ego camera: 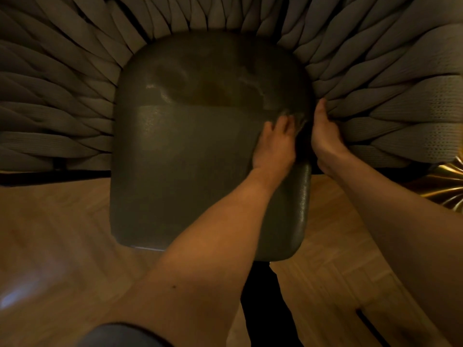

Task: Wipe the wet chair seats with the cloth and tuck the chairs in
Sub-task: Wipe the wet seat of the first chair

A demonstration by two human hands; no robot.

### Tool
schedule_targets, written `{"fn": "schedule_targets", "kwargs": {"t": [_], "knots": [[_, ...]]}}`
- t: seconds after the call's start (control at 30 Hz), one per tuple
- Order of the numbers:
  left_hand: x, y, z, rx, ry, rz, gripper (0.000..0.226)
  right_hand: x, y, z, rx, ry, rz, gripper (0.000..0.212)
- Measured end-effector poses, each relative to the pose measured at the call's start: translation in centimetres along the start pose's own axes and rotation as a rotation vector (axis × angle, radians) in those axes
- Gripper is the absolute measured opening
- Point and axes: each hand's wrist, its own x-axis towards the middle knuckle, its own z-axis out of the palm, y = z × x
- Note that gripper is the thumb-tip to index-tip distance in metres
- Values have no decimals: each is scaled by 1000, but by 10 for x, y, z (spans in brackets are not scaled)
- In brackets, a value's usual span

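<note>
A dark olive chair seat point(190, 159) fills the middle of the view, and wet, shiny smears point(172, 81) cover its far half. My left hand point(273, 144) lies on the seat near its right edge with the fingers spread. The fingertips press a blurred greyish cloth point(298, 116), which is hard to make out in the dim light. My right hand point(324, 136) is at the seat's right edge, thumb pointing away from me. Its fingers curl down into the gap between the seat and the woven side, gripping the seat's edge.
A woven backrest of thick grey straps point(75, 83) wraps around the seat on the left, far and right sides. Wooden parquet floor point(55, 234) lies below. Something shiny and gold point(448, 186) sits at the right edge. My dark trouser leg point(265, 309) is under the seat's front.
</note>
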Motion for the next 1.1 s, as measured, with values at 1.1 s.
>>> {"fn": "schedule_targets", "kwargs": {"t": [1.1], "knots": [[-54,-251,-125,367,70,-320,39,-4,-31,39,-634,143,-163,105]]}}
